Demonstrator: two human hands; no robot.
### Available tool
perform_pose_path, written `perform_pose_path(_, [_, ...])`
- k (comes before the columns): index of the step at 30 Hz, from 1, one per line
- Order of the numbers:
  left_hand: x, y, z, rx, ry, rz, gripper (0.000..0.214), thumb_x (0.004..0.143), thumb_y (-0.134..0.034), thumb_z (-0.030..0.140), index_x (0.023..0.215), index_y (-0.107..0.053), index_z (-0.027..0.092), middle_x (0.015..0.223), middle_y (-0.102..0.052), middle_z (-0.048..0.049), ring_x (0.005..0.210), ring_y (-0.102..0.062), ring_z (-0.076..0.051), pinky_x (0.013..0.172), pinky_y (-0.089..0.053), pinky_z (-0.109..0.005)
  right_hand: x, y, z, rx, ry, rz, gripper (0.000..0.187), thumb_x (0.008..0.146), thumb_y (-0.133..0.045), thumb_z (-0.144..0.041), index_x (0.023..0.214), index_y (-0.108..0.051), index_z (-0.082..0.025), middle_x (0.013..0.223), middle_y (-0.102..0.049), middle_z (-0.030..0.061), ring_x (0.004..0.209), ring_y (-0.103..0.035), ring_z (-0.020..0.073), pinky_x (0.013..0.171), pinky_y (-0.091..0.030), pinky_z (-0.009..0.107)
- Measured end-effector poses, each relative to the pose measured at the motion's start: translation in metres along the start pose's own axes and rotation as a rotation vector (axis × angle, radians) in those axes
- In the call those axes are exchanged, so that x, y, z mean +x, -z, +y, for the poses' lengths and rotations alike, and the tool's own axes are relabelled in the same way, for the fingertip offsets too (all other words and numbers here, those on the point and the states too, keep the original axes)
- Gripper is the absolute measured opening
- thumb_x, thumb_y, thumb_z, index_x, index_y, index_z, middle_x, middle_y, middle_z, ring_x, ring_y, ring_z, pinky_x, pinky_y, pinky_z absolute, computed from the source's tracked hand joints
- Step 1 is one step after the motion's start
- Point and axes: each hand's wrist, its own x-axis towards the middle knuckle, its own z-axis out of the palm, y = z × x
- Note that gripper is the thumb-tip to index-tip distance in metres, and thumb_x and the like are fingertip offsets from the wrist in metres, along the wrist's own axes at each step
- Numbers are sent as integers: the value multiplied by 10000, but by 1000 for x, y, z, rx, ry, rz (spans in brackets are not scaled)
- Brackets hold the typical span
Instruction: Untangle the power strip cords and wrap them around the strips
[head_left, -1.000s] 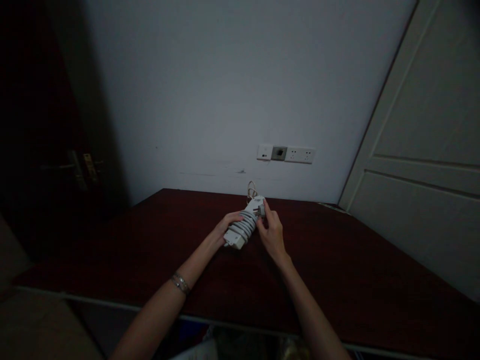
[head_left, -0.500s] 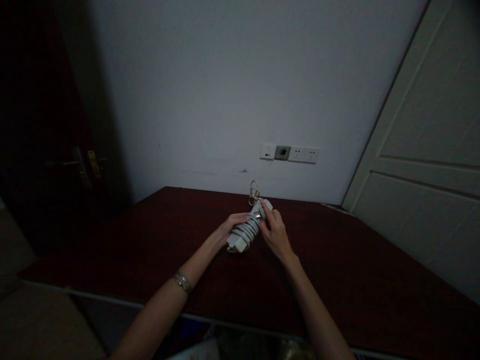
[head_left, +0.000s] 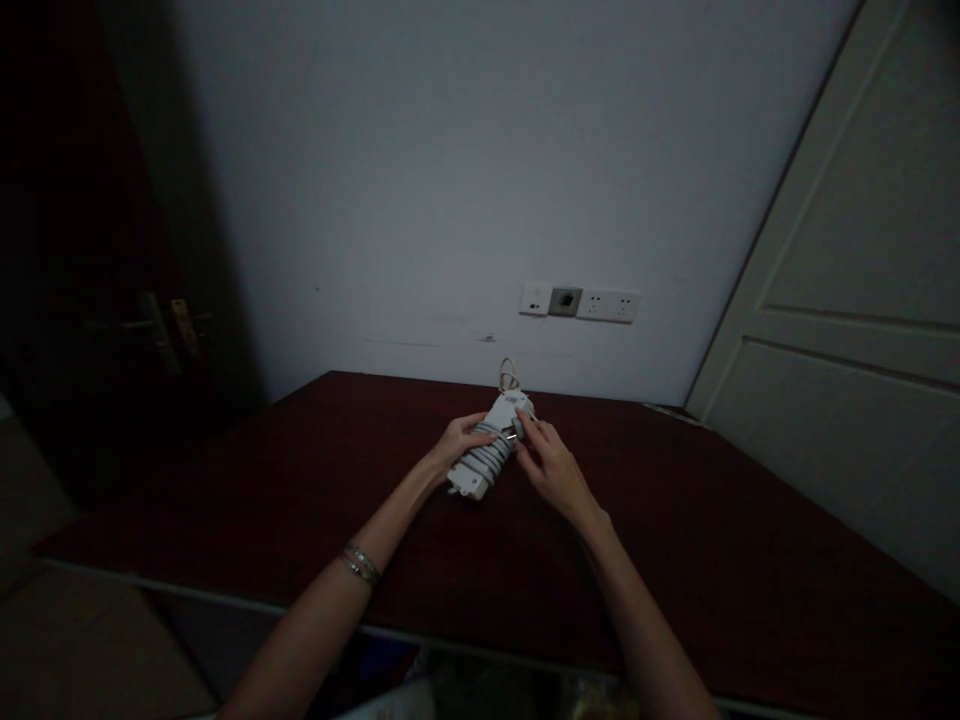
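Note:
A white power strip (head_left: 467,484) is held at an angle above the dark red tabletop, its grey cord (head_left: 487,456) wound several times round the middle. My left hand (head_left: 459,441) grips it from the left side, thumb across the cord. At the upper right, my right hand (head_left: 551,462) pinches the cord's grey plug (head_left: 517,428) between thumb and fingers; the metal prongs show beside the coils. A thin cream-coloured cord loop (head_left: 509,374) sticks out beyond the strip's far end.
The dark red table (head_left: 360,430) meets a pale wall with a row of wall sockets (head_left: 607,306). On the right stands a white panelled door (head_left: 847,380), on the left a dark door with a metal handle (head_left: 159,330). Several dim items lie below the table's front edge.
The power strip has rolled in my hands, so its flat labelled face now shows. It has shifted slightly left, and my left thumb lies further over the cord.

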Motion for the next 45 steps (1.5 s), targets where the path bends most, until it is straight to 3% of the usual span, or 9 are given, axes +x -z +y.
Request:
perform_pose_path(6, [-1,-7,-1,17,-53,63,550,568,-766,217,1084,-608,114,970,-649,-86,768,-585,-151,717,-437,-256,4,-17,2,134,-8,201,462,895,-380,-212,1352,-358,-269,1097,-416,104,964,-510,185,866,-441,362])
perform_pose_path(13, [-1,-10,-4,-55,3,1,537,581,-744,231,1089,-615,111,935,-656,-89,713,-582,-142,687,-426,-253,5,-8,-6,182,-38,311,392,849,-481,-229,1241,-504,-233,881,-479,60,801,-507,177,715,-461,328])
perform_pose_path(19, [1,-6,-6,-76,36,-62,539,584,-731,233,1096,-620,108,931,-656,-98,712,-591,-153,684,-410,-261,7,-2,-9,252,-63,293,307,823,-527,-266,1116,-606,-219,837,-500,50,781,-509,172,701,-454,312])
perform_pose_path(32, [-1,-2,-5,-131,40,-121,511,565,-728,166,1066,-641,113,913,-664,-89,701,-585,-144,689,-407,-258,6,-1,-5,419,15,235,312,776,-604,-228,1085,-637,-261,853,-497,27,824,-502,156,750,-438,317])
perform_pose_path(38, [1,-4,-2,-149,69,-65,468,577,-718,160,1036,-648,104,881,-670,-89,659,-589,-140,666,-414,-256,3,-5,-5,346,-49,205,374,774,-593,-246,1148,-590,-256,908,-513,40,867,-518,173,774,-450,335])
perform_pose_path(45, [3,-5,-2,-299,134,23,304,640,-622,115,941,-658,90,870,-670,-98,662,-606,-155,653,-448,-267,2,-14,-4,381,-77,221,438,768,-566,-202,1200,-496,-217,1118,-525,92,1043,-502,212,819,-464,357])
